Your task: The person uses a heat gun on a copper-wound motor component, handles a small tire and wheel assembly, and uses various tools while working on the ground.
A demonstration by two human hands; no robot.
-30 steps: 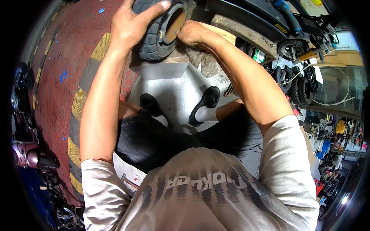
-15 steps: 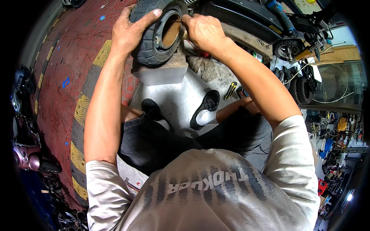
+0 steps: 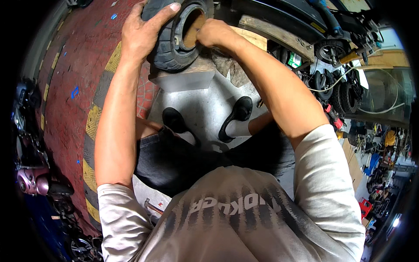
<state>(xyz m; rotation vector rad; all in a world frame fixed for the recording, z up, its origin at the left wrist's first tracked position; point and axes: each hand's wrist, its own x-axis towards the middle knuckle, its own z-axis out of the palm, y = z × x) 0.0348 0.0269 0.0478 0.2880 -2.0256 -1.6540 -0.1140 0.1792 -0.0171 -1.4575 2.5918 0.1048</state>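
Observation:
A small black scooter tire with chunky tread stands tilted on a grey block with a wooden top. My left hand grips the tire's left side, thumb over the tread near the upper rim. At the right edge of the tire's round opening is my right hand, its fingers curled closed. The fingertips are turned away, so what they hold, if anything, is hidden. Brown material shows through the opening.
A wooden plank and a black case lie ahead to the right. Beyond them are a small wheel and several tires. A yellow-black curb strip runs along the left. A hammer lies near my left side.
My right hand has shifted left and slightly down, from beside the tire to the edge of its opening. My left hand keeps its grip, and the tire stays nearly in place.

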